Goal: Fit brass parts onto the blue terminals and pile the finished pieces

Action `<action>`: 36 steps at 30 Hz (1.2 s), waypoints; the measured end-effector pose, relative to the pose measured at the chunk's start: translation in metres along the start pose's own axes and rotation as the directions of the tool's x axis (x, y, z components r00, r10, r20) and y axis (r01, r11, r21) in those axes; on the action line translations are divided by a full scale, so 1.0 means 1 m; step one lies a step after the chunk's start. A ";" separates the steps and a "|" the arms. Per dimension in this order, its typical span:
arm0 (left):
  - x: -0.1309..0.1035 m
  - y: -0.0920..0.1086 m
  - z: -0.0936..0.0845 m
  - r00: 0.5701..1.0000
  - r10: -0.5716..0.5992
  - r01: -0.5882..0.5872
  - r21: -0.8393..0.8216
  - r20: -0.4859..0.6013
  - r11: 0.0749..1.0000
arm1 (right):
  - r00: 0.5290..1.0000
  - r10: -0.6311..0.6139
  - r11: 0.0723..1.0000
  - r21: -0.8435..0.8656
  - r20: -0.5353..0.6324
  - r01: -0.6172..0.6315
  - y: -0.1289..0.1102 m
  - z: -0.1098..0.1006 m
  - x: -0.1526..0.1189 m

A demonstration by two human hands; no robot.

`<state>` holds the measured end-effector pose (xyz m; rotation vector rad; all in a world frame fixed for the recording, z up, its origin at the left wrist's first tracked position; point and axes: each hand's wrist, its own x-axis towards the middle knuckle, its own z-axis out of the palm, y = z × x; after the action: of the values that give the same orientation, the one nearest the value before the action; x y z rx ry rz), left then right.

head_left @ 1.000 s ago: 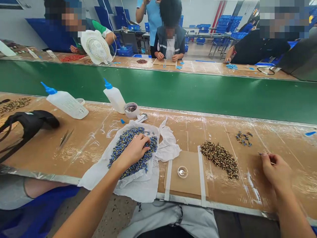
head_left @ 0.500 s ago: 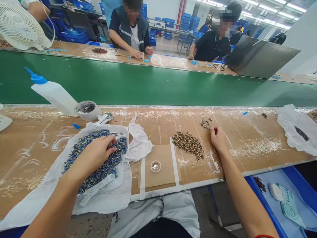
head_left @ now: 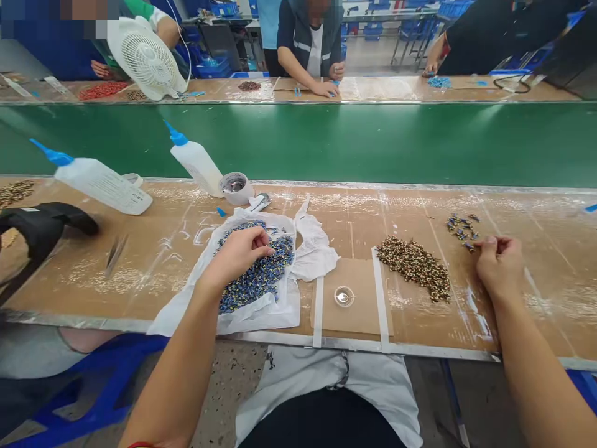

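My left hand (head_left: 245, 252) is over a pile of small blue and yellow pieces (head_left: 254, 277) on white paper (head_left: 284, 314), its thumb and forefinger pinched; what lies between them is too small to name. At the right, my right hand (head_left: 501, 264) rests on the table with its fingertips closed beside a small cluster of blue-and-brown pieces (head_left: 459, 227). A heap of brown-gold pieces (head_left: 413, 267) lies between my hands. Left of that heap, a small round clear dish (head_left: 344, 297) stands on a taped cardboard sheet (head_left: 359, 320).
Two white bottles with blue nozzles, one upright (head_left: 198, 165) and one lying (head_left: 105, 185), are at the left, near a tape roll (head_left: 236, 188) and tweezers (head_left: 115, 255). A green belt (head_left: 326, 143) runs behind. People work across it beside a white fan (head_left: 147, 59).
The view has turned left, bringing a second bottle and tweezers into sight. My left hand's fingertips have drawn closer together. My right hand stays beside the small cluster.
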<state>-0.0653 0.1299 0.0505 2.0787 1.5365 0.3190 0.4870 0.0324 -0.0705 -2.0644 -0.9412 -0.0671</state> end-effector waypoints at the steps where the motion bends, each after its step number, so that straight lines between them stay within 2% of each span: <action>1: 0.001 0.001 -0.001 1.000 -0.015 0.015 -0.023 -0.008 1.000 | 1.000 0.000 1.000 0.001 -0.006 0.000 0.000 0.000 0.000; 6: 0.006 0.004 -0.003 0.994 -0.029 0.033 0.037 -0.103 0.999 | 1.000 0.013 1.000 -0.001 -0.026 -0.013 0.002 0.000 0.001; 9: 0.006 0.006 -0.001 0.995 -0.015 0.016 0.013 -0.098 1.000 | 1.000 0.020 1.000 -0.005 -0.023 -0.020 0.003 0.000 0.002; 14: 0.002 0.015 -0.002 0.999 0.032 -0.035 -0.254 -0.016 0.966 | 1.000 0.027 0.999 -0.027 -0.013 -0.028 0.001 -0.002 0.001; 18: 0.006 0.040 0.001 0.991 0.117 -0.070 -0.484 0.067 0.872 | 1.000 0.030 0.998 -0.054 0.001 -0.030 -0.001 -0.003 0.000; 22: 0.019 0.069 0.013 0.962 0.217 -0.073 -0.612 0.163 0.787 | 1.000 0.024 0.997 -0.075 0.016 -0.022 -0.004 -0.004 0.001; 28: 0.033 0.103 0.032 0.938 0.280 -0.091 -0.634 0.204 0.768 | 0.999 0.006 0.995 -0.096 0.034 -0.003 -0.008 -0.003 0.001; 32: 0.033 0.108 0.047 0.942 0.286 -0.104 -0.662 0.173 0.742 | 0.998 0.019 0.997 -0.081 0.055 -0.014 -0.012 -0.004 0.000; 36: 0.034 0.097 0.060 0.957 0.238 -0.057 -0.700 0.164 0.712 | 0.998 0.031 0.997 -0.067 0.058 -0.027 -0.010 -0.004 0.001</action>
<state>0.0534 0.1250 0.0489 1.5550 0.8935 0.5742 0.4819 0.0337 -0.0612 -2.1513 -0.9560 -0.0219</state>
